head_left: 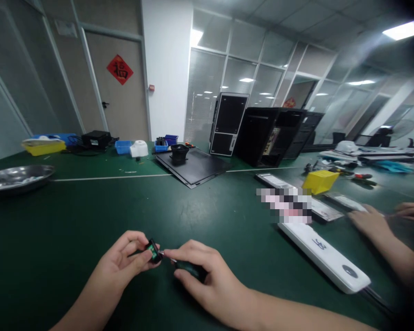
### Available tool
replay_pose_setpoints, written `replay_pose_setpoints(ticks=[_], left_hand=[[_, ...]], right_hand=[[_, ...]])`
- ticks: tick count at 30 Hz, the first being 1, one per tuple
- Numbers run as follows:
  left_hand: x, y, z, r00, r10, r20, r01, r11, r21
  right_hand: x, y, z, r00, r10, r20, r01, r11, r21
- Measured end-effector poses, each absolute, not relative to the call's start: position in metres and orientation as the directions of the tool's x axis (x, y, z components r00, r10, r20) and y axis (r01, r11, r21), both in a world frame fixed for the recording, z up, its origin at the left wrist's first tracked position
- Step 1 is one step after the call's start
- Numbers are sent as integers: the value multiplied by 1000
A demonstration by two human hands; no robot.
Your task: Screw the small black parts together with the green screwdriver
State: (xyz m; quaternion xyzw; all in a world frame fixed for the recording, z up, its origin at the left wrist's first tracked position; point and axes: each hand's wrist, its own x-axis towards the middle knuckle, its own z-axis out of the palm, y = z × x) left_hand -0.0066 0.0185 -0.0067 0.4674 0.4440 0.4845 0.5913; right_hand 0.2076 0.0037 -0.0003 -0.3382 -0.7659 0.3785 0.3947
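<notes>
My left hand [128,255] pinches a small black housing with a green circuit board inside [153,251] between thumb and fingers. My right hand [202,276] grips a dark-handled screwdriver [190,269] low over the green mat [72,216]. Its thin metal shaft reaches to the edge of the small housing. Fingers hide most of the handle and part of the housing. A long white plastic strip [322,256] lies to the right of my right hand.
A co-worker's hands [372,224] rest at the right. Nearby are a yellow box [320,182], a steel tray [17,179], a black panel [193,168], black computer cases [269,135], blue bins [123,147], and scattered tools at the far right.
</notes>
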Motion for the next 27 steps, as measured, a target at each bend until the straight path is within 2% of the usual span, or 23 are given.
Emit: replay_pose_setpoints(ticks=[7, 14, 20, 23, 27], left_hand=[[-6, 20, -12, 108, 993, -49, -178, 68, 982], [-7, 17, -11, 195, 977, -90, -10, 94, 996], [-4, 14, -10, 213, 976, 42, 23, -48, 999], [-2, 12, -7, 204, 979, 19, 46, -29, 999], [1, 7, -2, 204, 978, -47, -13, 51, 999]], right_hand=[[208, 2, 0, -473, 819, 325, 246, 477, -844], [209, 0, -1, -465, 830, 307, 265, 462, -846], [209, 3, -1, -469, 824, 319, 221, 459, -860], [208, 3, -2, -485, 815, 318, 203, 459, -865], [206, 0, -5, -485, 797, 361, 145, 480, -865]])
